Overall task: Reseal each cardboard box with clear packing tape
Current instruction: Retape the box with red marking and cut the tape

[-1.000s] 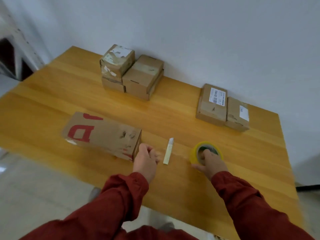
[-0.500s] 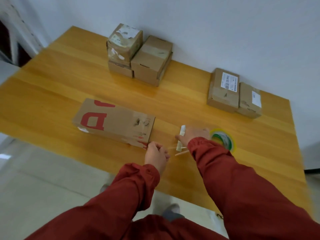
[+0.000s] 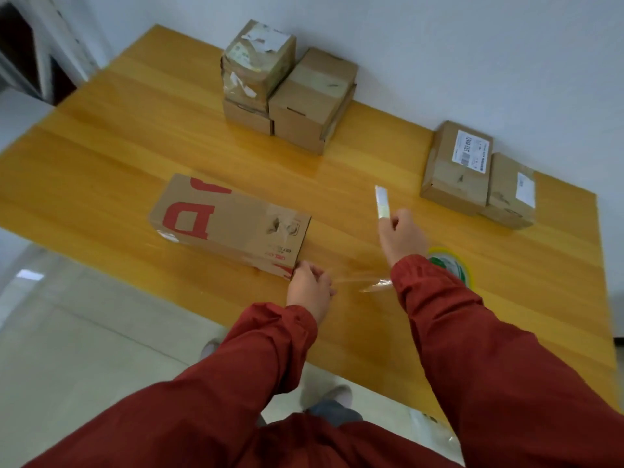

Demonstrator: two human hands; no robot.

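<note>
A long cardboard box with red letters (image 3: 223, 224) lies on the wooden table (image 3: 135, 136) in front of me. My left hand (image 3: 310, 288) pinches the end of a clear tape strip (image 3: 364, 282) at the box's near right corner. The strip runs right toward the yellow tape roll (image 3: 452, 265), which lies flat and is partly hidden by my right sleeve. My right hand (image 3: 401, 238) grips a small white utility knife (image 3: 381, 201), lifted above the table and pointing away from me.
Three stacked boxes (image 3: 287, 82) stand at the back by the wall. Two flat boxes with white labels (image 3: 472, 170) lie at the back right. The table's near edge runs just below my hands, with tiled floor beyond it on the left.
My right hand left the tape roll, took the white knife off the table and raised it. My left hand stayed at the box's corner with the tape.
</note>
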